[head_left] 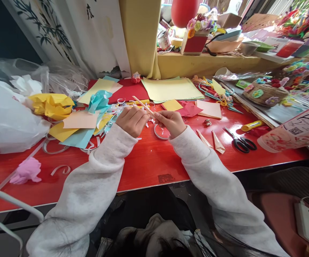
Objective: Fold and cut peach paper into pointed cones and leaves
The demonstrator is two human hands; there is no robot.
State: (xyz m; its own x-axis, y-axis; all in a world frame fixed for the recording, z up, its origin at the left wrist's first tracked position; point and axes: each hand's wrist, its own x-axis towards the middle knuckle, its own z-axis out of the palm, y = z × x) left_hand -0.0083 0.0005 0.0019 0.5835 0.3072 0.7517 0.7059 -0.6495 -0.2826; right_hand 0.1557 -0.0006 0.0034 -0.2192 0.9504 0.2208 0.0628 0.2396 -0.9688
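Over the red table (154, 160), my two hands meet on a thin, pale pink paper stick (141, 104), which looks like tightly rolled or folded paper. Its far end points up and left. The fingers of my left hand (133, 121) are curled closed around its middle. My right hand (171, 122) pinches the near end between thumb and fingers. Just below the right fingers lies a roll of white tape (159, 132). To the right are two small pink paper cones (218, 143) and black-handled scissors (242, 142).
Coloured paper sheets (170, 88) lie along the back. At left are crumpled yellow paper (53, 106), a white plastic bag (12, 117) and pink crumpled paper (27, 170). A yellow glue stick (252, 125), a pink cup (293, 128) and a flower-decorated basket (265, 93) stand right.
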